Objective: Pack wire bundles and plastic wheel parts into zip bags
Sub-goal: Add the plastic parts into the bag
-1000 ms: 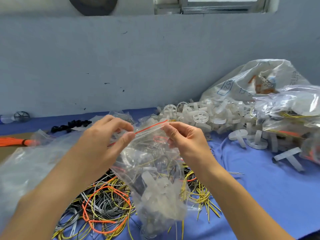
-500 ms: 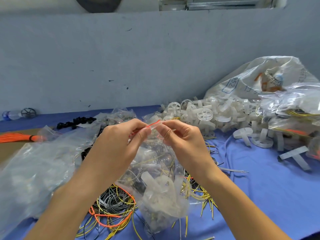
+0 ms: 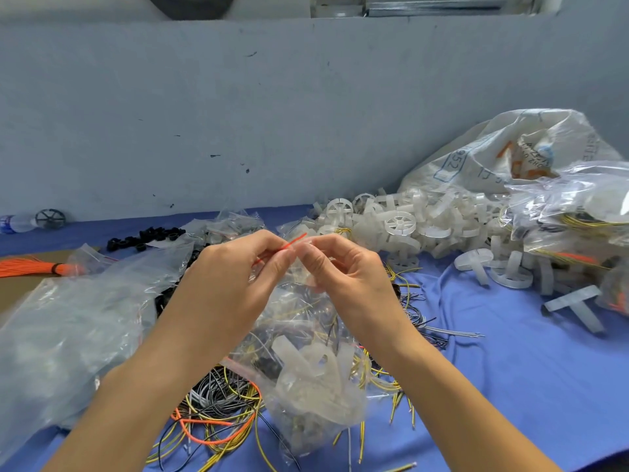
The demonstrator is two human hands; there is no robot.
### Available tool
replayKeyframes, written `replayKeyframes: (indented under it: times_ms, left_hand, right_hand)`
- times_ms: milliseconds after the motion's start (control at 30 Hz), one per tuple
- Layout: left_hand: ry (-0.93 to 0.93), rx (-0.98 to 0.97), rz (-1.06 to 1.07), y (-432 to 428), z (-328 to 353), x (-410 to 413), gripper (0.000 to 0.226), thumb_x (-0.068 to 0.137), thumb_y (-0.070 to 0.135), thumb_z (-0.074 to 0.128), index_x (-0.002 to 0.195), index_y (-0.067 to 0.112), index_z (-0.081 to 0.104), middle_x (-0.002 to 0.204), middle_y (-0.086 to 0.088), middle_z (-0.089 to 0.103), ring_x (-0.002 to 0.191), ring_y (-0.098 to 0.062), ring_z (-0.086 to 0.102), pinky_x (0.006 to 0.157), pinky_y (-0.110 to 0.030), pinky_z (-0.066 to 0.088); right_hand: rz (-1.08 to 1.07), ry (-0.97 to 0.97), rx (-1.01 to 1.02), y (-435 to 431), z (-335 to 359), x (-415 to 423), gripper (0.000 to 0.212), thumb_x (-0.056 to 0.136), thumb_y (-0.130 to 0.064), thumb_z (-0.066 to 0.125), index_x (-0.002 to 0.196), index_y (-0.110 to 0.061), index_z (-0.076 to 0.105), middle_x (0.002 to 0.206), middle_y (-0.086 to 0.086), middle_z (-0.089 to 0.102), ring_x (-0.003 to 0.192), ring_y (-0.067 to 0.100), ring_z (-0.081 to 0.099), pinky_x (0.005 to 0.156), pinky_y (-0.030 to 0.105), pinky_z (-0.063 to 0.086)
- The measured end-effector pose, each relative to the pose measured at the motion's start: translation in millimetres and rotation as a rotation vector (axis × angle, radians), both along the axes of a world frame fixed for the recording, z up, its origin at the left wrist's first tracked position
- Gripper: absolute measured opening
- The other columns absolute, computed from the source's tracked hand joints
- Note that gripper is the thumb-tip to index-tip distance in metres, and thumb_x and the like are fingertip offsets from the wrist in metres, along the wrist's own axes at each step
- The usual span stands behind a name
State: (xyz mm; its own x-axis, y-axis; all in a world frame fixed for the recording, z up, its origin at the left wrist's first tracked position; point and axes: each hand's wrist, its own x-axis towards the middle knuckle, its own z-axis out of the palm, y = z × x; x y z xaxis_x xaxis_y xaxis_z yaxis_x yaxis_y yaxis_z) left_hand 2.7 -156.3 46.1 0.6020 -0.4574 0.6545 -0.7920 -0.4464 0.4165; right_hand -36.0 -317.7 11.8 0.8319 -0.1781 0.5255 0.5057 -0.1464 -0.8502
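While we pinch the zip bag (image 3: 306,379) by its red seal strip, left hand (image 3: 235,284) and right hand (image 3: 343,270) fingertips meeting, wheel parts inside, loose wires (image 3: 218,413) on the worktop (image 3: 510,386) beneath

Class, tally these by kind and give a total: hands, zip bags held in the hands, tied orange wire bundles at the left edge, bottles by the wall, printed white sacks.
Hands: 2, left hand and right hand
Held zip bag: 1
Tied orange wire bundle: 1
Bottle: 1
Printed white sack: 1
Total: 6
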Motion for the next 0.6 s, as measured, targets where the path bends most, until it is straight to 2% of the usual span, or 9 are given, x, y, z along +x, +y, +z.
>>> replayKeyframes:
  times_ms: [133, 300, 400, 500, 600]
  left_hand:
    - [0.026, 0.010, -0.003, 2.3, 0.0, 4.6, 0.025, 0.090, 0.049, 0.053, 0.093, 0.030, 0.069, 0.073, 0.018, 0.067, 0.073, -0.001, 0.065, 0.065, -0.031, 0.053]
    - [0.017, 0.063, 0.017, 9.7, -0.8, 11.2, 0.013, 0.092, 0.043, 0.057, 0.085, 0.035, 0.065, 0.067, 0.014, 0.065, 0.066, -0.006, 0.062, 0.059, -0.026, 0.049]
    - [0.003, 0.075, 0.003, 6.7, -3.8, 8.2, 0.025, 0.091, 0.051, 0.051, 0.088, 0.032, 0.067, 0.067, 0.014, 0.065, 0.065, -0.006, 0.062, 0.057, -0.028, 0.049]
    - [0.007, 0.086, 0.005, 6.8, -4.2, 10.8, 0.029, 0.090, 0.053, 0.051, 0.091, 0.030, 0.069, 0.068, 0.014, 0.065, 0.066, -0.006, 0.062, 0.057, -0.033, 0.050]
    - [0.027, 0.112, 0.016, 13.2, -4.1, 16.3, 0.018, 0.091, 0.045, 0.055, 0.089, 0.032, 0.068, 0.066, 0.017, 0.064, 0.066, -0.003, 0.062, 0.056, -0.029, 0.049]
  right_hand:
    - [-0.060, -0.003, 0.018, -1.3, 2.1, 1.5, 0.015, 0.093, -0.033, 0.066, 0.094, -0.020, 0.073, 0.072, -0.017, 0.065, 0.064, -0.001, 0.055, 0.063, 0.012, 0.045]
    - [-0.034, 0.079, 0.089, -8.2, 4.6, 0.9, 0.021, 0.089, -0.037, 0.066, 0.095, -0.018, 0.073, 0.074, -0.013, 0.066, 0.066, 0.003, 0.057, 0.065, 0.018, 0.049]
    - [0.074, 0.139, 0.058, -5.9, 5.4, -0.2, 0.019, 0.090, -0.032, 0.068, 0.091, -0.015, 0.076, 0.072, -0.010, 0.068, 0.067, 0.006, 0.057, 0.062, 0.016, 0.047]
    - [0.043, 0.120, 0.049, -3.5, 6.1, 0.8, 0.020, 0.088, -0.030, 0.071, 0.090, -0.011, 0.077, 0.078, 0.005, 0.071, 0.068, 0.011, 0.057, 0.064, 0.023, 0.049]
    - [-0.021, 0.121, 0.110, -7.5, 6.0, 1.2, 0.018, 0.084, -0.033, 0.072, 0.080, -0.017, 0.076, 0.067, 0.000, 0.065, 0.064, 0.010, 0.055, 0.064, 0.028, 0.049]
